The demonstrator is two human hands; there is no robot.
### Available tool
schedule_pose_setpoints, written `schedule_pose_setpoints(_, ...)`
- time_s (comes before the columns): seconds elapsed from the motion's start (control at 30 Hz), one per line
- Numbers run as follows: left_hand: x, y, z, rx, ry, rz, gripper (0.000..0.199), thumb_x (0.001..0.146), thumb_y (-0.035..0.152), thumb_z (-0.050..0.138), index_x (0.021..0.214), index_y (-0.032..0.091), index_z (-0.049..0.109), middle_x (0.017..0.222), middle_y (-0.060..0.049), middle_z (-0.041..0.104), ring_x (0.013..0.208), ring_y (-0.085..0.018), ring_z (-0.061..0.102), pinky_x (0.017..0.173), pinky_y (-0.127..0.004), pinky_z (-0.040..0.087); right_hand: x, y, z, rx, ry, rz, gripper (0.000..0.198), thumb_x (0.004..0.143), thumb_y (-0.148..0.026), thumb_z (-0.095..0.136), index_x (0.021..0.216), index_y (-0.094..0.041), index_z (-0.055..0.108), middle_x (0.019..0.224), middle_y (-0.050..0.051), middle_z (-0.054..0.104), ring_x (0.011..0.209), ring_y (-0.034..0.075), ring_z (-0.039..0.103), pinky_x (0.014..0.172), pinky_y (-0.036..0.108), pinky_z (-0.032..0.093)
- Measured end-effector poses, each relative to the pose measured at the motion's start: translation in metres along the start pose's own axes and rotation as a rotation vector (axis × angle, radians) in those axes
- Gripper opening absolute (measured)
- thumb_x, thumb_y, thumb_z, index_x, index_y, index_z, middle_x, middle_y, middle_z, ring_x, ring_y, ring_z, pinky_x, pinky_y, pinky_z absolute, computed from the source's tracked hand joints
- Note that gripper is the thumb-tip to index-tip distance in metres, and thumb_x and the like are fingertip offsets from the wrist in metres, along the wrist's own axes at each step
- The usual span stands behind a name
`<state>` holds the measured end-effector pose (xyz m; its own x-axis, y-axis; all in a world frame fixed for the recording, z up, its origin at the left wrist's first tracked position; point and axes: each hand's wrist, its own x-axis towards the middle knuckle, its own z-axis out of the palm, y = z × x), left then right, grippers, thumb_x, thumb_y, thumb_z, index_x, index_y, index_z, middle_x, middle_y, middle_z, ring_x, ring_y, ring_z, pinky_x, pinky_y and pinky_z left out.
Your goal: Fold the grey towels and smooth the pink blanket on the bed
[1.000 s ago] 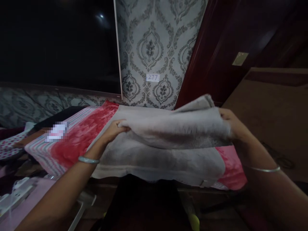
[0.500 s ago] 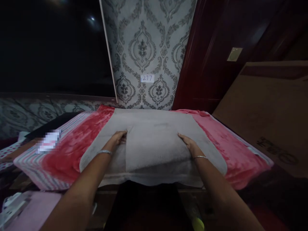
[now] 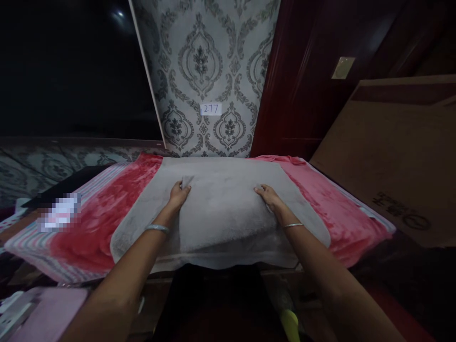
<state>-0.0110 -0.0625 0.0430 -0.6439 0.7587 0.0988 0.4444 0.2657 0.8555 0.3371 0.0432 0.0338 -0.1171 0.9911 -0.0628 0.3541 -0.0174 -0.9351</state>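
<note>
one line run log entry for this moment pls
left hand: pinching corner of grey towel | right hand: flat on the towel's right edge | towel: folded, lying on pink blanket

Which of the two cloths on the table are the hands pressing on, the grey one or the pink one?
The grey towel: left hand and right hand rest on its folded layer. The pink blanket lies beneath, untouched.

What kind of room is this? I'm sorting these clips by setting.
Probably a room in a home: patterned damask wallpaper, a dark red wooden door, and a pink blanket spread as a work surface, where both hands press a grey towel.
</note>
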Motion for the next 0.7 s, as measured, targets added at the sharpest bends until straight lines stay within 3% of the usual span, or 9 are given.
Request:
schedule_pose_setpoints(0.13,0.015,0.017,-0.007,-0.016,-0.003,-0.011,0.061,0.084,0.033,0.067,0.140,0.014,0.053,0.120,-0.013,0.072,0.104,-0.023,0.071,0.085,-0.030,0.056,0.000,-0.001,-0.006,-0.007,0.041,-0.008,0.052,0.088,-0.033,0.064,0.135,-0.011,0.062,0.135,0.014,0.067,0.131,0.025,0.056,0.107,0.034,0.046)
schedule_pose_setpoints(0.27,0.015,0.012,0.000,0.035,-0.061,-0.088,0.055,0.078,0.030,0.072,0.128,0.010,0.061,0.103,-0.015,0.076,0.091,-0.027,0.074,0.076,-0.034,0.058,-0.008,0.008,-0.004,-0.045,-0.003,0.043,0.045,0.087,-0.043,0.065,0.117,-0.011,0.072,0.110,0.012,0.077,0.114,0.028,0.066,0.098,0.037,0.052)
schedule_pose_setpoints(0.37,0.005,-0.004,0.004,0.098,-0.100,-0.088,0.050,0.076,0.029,0.072,0.122,0.010,0.064,0.108,-0.019,0.076,0.101,-0.031,0.073,0.082,-0.038,0.058,-0.015,0.016,-0.007,-0.073,-0.061,0.077,0.039,0.087,-0.047,0.064,0.103,-0.013,0.076,0.094,0.010,0.079,0.097,0.027,0.070,0.088,0.038,0.056)
schedule_pose_setpoints(0.5,-0.007,-0.022,0.007,0.189,-0.124,-0.014,0.061,0.077,0.034,0.071,0.133,0.014,0.058,0.126,-0.019,0.071,0.119,-0.034,0.066,0.098,-0.042,0.053,-0.018,0.025,-0.019,-0.113,-0.127,0.097,0.029,0.088,-0.041,0.064,0.093,-0.015,0.075,0.091,0.011,0.079,0.086,0.026,0.071,0.080,0.036,0.057)
schedule_pose_setpoints(0.7,-0.013,-0.023,0.013,0.321,-0.166,0.068,0.069,0.083,0.030,0.062,0.146,0.008,0.044,0.133,-0.025,0.065,0.126,-0.037,0.062,0.106,-0.048,0.047,-0.015,0.031,-0.018,-0.281,-0.072,0.044,0.022,0.088,-0.032,0.063,0.096,-0.013,0.072,0.103,0.012,0.077,0.103,0.027,0.068,0.090,0.033,0.051)
